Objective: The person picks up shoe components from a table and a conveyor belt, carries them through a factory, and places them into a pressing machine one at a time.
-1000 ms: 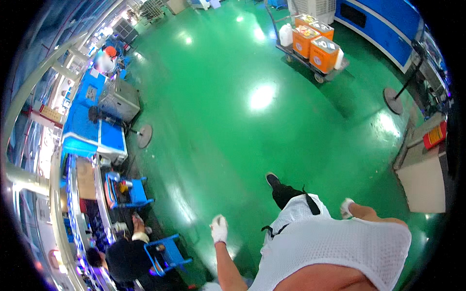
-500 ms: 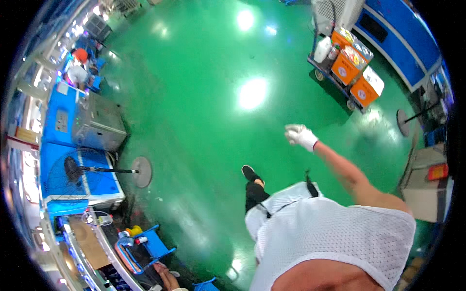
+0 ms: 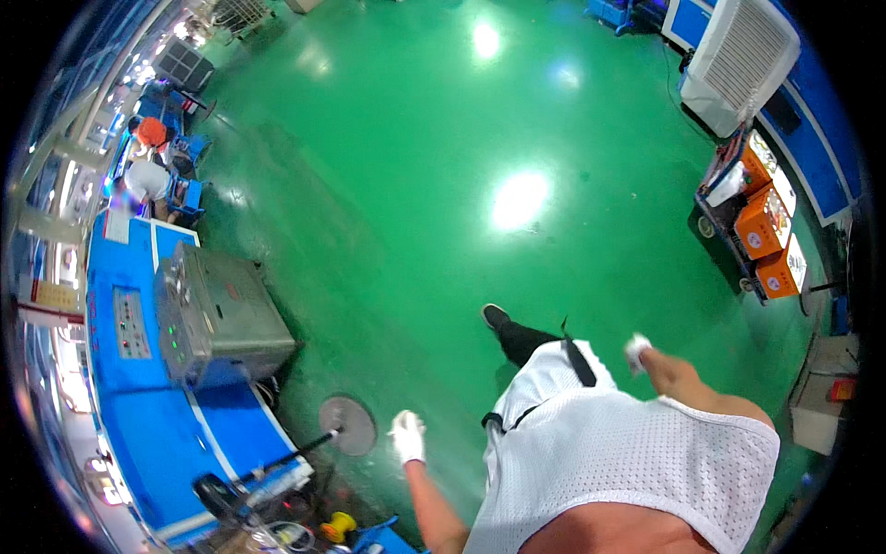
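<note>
Fan base (image 3: 348, 425): set on green floor (image 3: 415, 212).
Left hand (image 3: 407, 437): just right of fan base; finger spread cannot be told.
Right hand (image 3: 637, 353): farther right of it; blurred, likewise untold.
Risk: fan base might be tipped if clipped underfoot.
</note>
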